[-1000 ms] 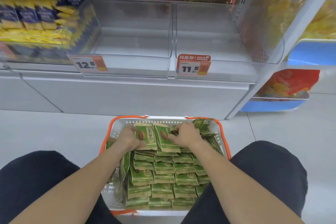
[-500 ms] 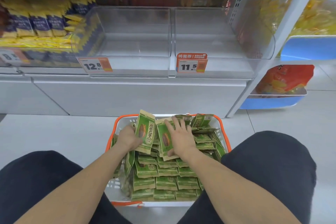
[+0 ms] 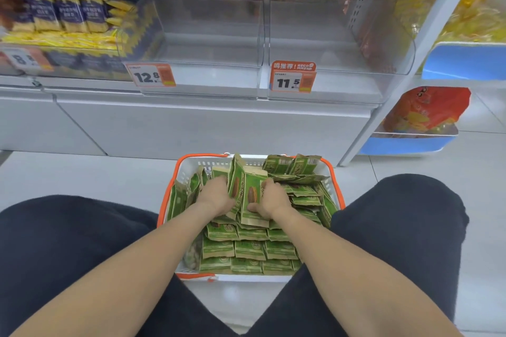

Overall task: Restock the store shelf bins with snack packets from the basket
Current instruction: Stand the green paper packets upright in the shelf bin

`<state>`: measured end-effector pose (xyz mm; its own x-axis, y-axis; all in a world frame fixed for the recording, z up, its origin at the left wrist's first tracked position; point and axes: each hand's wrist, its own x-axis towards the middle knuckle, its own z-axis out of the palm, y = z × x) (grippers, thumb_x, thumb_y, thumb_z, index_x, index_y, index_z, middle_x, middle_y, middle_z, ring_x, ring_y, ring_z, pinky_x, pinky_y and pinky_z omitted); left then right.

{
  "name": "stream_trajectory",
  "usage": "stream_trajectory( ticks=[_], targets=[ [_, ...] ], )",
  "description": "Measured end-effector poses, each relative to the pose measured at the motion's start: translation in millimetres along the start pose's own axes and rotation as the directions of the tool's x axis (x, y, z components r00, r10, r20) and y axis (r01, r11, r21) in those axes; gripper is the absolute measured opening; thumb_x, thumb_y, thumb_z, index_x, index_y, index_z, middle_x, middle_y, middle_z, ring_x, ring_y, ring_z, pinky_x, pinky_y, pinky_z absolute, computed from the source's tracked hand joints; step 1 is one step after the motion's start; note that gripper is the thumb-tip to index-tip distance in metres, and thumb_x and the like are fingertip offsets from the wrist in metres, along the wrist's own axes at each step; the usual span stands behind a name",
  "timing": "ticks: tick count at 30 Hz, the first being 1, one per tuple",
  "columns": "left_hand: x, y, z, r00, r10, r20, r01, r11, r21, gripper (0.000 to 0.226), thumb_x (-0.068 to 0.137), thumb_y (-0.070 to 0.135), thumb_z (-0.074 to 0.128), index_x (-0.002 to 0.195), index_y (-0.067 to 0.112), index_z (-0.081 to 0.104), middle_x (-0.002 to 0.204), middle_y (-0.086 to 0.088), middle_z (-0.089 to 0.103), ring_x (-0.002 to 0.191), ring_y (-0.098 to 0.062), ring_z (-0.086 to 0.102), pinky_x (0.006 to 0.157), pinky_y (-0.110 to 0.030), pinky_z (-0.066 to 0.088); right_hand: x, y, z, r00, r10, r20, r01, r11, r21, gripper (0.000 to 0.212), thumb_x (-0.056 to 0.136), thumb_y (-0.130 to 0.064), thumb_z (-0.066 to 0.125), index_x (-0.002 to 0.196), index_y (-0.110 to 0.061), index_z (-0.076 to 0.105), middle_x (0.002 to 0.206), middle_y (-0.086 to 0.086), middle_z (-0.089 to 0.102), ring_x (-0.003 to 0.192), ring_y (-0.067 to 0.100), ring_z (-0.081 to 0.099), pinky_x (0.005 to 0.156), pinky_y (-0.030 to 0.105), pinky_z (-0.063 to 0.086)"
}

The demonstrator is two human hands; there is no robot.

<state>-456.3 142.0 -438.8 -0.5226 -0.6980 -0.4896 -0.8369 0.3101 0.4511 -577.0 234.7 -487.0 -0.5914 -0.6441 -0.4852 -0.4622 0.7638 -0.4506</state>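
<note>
Hands (image 3: 243, 197) clasping upright flat green packets (image 3: 247, 194), crinkled pouches heaped in slotted plastic basket (image 3: 191, 169)

Green snack packets (image 3: 247, 250) fill the orange-rimmed white basket (image 3: 332, 180); a few packets (image 3: 250, 194) stand upright between both hands.

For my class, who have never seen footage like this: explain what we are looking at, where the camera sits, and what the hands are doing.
There is no machine here: a person wears a camera on the head, looking down past both knees. The left hand and right hand press together a bunch of upright green snack packets, gripped between them, inside a white basket with an orange rim, which stands on the floor and is full of the same packets. Ahead, on the shelf, stand two clear bins with nothing in them, one tagged 12.8 and one tagged 11.5.
</note>
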Motion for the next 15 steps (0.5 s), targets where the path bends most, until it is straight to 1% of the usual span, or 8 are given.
stream_trajectory(
  ticks=[2,3,5,8,10,12,13,15],
  targets=[
    [-4.5,0.1,2.1,0.999,-0.032,-0.009,0.032,0.999,-0.041,0.061,0.092,0.026,0.068,0.143,0.006,0.041,0.137,-0.013,0.056,0.126,-0.031,0.055,0.101,-0.038,0.046,0.6,-0.7,-0.8,0.999,0.025,-0.022,-0.023,0.995,0.092,0.082,0.075,-0.035,0.086,0.14,-0.01,0.042,0.137,0.011,0.05,0.125,0.029,0.051,0.105,0.039,0.045],
    [-7.0,-1.3,1.8,0.999,-0.048,0.001,0.048,0.997,-0.068,0.063,0.094,0.027,0.065,0.146,0.004,0.037,0.141,-0.014,0.053,0.129,-0.031,0.052,0.104,-0.038,0.044,1.0,-0.6,0.0,0.999,0.042,-0.029,-0.038,0.988,0.148,0.08,0.075,-0.032,0.087,0.139,-0.011,0.043,0.137,0.01,0.05,0.124,0.028,0.052,0.105,0.038,0.045],
    [-9.8,-5.8,0.3,0.997,-0.075,0.037,0.079,0.987,-0.143,0.063,0.095,0.025,0.064,0.146,0.001,0.036,0.143,-0.015,0.05,0.132,-0.031,0.049,0.107,-0.038,0.042,-0.1,1.6,1.3,0.997,0.071,-0.035,-0.06,0.967,0.248,0.075,0.075,-0.025,0.087,0.136,-0.013,0.045,0.135,0.008,0.051,0.119,0.026,0.055,0.101,0.036,0.048],
    [-9.9,-11.3,-3.6,0.991,-0.095,0.091,0.114,0.967,-0.228,0.067,0.093,0.017,0.067,0.149,0.002,0.033,0.149,-0.012,0.045,0.137,-0.031,0.043,0.113,-0.039,0.037,1.3,8.2,-0.1,0.991,0.122,-0.055,-0.095,0.931,0.353,0.075,0.07,-0.019,0.09,0.132,-0.014,0.048,0.13,0.008,0.055,0.109,0.023,0.058,0.092,0.033,0.051],
    [-8.4,-9.9,-7.9,0.99,-0.087,0.109,0.115,0.95,-0.292,0.059,0.091,0.012,0.069,0.143,0.005,0.042,0.14,-0.004,0.052,0.131,-0.03,0.049,0.111,-0.038,0.039,4.2,10.8,-9.6,0.982,0.178,-0.071,-0.126,0.879,0.459,0.079,0.065,-0.016,0.093,0.131,-0.014,0.049,0.125,0.008,0.059,0.109,0.023,0.061,0.093,0.036,0.054],
    [-7.2,-6.3,-15.5,0.991,-0.054,0.119,0.096,0.915,-0.391,0.042,0.089,0.007,0.07,0.129,0.01,0.057,0.124,0.0,0.064,0.115,-0.025,0.061,0.106,-0.04,0.045,6.0,10.6,-26.0,0.979,0.199,-0.049,-0.136,0.813,0.567,0.086,0.063,-0.012,0.094,0.134,-0.014,0.046,0.123,0.008,0.064,0.109,0.023,0.065,0.093,0.041,0.056],
    [-6.2,-4.6,-20.9,0.993,-0.031,0.111,0.076,0.897,-0.435,0.036,0.088,0.006,0.071,0.123,0.012,0.062,0.115,-0.001,0.069,0.107,-0.023,0.064,0.103,-0.042,0.049,5.9,9.8,-36.3,0.981,0.191,-0.026,-0.137,0.784,0.606,0.087,0.064,-0.009,0.093,0.136,-0.013,0.044,0.122,0.008,0.067,0.108,0.023,0.066,0.091,0.042,0.057],
    [-4.4,-0.1,-33.8,0.994,0.025,0.111,0.035,0.862,-0.506,0.032,0.086,0.002,0.071,0.115,0.017,0.065,0.105,-0.003,0.074,0.102,-0.023,0.068,0.097,-0.044,0.054,0.9,6.6,-62.4,0.991,0.132,0.022,-0.114,0.741,0.662,0.081,0.067,-0.001,0.089,0.136,-0.009,0.047,0.116,0.009,0.071,0.099,0.022,0.071,0.084,0.039,0.06]
  ],
)
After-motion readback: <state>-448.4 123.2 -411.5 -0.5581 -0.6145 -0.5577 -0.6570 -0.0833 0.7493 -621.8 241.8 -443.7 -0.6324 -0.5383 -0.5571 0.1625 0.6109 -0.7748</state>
